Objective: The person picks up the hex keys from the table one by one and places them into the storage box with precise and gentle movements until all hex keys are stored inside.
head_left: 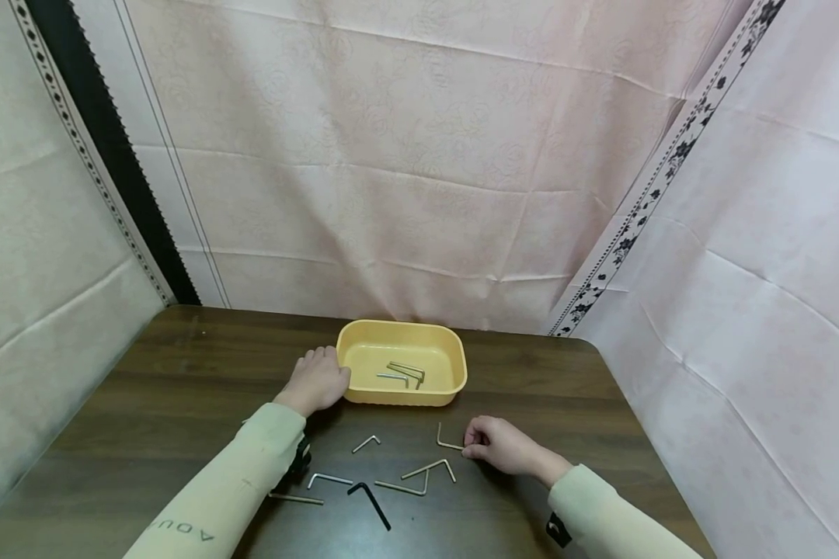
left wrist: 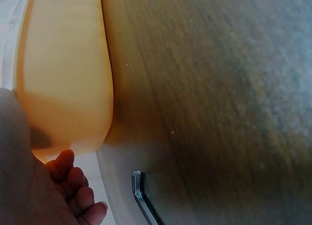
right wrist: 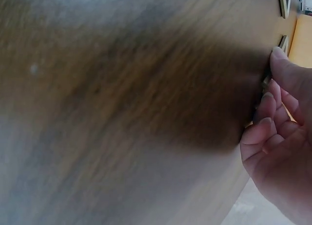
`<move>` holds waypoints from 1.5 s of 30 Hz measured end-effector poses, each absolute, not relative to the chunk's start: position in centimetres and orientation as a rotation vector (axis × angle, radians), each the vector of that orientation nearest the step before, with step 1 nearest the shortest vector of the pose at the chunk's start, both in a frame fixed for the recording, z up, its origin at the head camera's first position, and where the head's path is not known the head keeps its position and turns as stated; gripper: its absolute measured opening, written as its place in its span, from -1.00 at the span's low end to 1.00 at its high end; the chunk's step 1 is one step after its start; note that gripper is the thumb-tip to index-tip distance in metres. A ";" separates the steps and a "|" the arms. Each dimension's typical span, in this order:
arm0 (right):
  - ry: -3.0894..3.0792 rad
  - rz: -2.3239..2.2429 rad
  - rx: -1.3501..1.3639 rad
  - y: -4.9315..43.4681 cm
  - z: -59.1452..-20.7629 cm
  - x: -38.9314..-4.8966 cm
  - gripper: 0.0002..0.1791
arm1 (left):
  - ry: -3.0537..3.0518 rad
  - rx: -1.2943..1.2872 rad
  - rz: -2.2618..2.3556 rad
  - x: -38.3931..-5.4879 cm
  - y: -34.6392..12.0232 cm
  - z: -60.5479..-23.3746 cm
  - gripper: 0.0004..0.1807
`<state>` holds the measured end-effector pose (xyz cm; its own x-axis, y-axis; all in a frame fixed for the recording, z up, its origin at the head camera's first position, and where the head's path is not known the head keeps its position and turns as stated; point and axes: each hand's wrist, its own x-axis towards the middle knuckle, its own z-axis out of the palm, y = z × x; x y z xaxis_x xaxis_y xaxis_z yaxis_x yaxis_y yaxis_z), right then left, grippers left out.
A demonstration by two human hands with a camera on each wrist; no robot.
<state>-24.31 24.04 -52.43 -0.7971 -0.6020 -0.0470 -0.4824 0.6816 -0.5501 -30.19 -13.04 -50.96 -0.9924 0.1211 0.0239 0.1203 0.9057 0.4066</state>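
My left hand (head_left: 316, 380) holds the left end of a yellow plastic tray (head_left: 402, 324), thumb at the rim. In the left wrist view its fingers (left wrist: 82, 198) bend in by the tray's end wall. Several hex keys (head_left: 407, 368) lie inside the tray. To the front right, my right hand (head_left: 501, 444) pinches one end of an L-shaped brass-coloured hex key (head_left: 450, 446) at the tabletop. The right wrist view shows the thumb (right wrist: 287, 69) against that key, the other fingers curled; part of the key is hidden by them.
In front of the tray lie a small hex key (head_left: 367, 443), a silver one (head_left: 331, 477), a black one (head_left: 374, 503) and brass-coloured ones (head_left: 429, 469). Another key (head_left: 297, 498) is partly behind my left sleeve. Pale curtains (head_left: 405, 194) hang around the wooden table (head_left: 203, 404).
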 end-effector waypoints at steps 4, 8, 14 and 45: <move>2.696 -0.732 -0.895 23.8 -52.3 -24.2 -0.84 | 3.065 0.194 0.656 -30.2 -13.0 -50.9 -0.54; 2.704 -0.685 -0.907 23.6 -52.0 -24.0 -0.84 | 3.062 0.192 0.655 -30.1 -13.0 -50.9 -0.53; 2.724 -0.642 -0.915 23.5 -51.9 -23.8 -0.84 | 3.055 0.189 0.670 -30.1 -13.1 -50.8 -0.52; 2.943 -0.910 -1.010 17.4 -44.0 -26.5 -0.86 | 3.041 0.172 0.690 -29.9 -13.0 -50.6 -0.49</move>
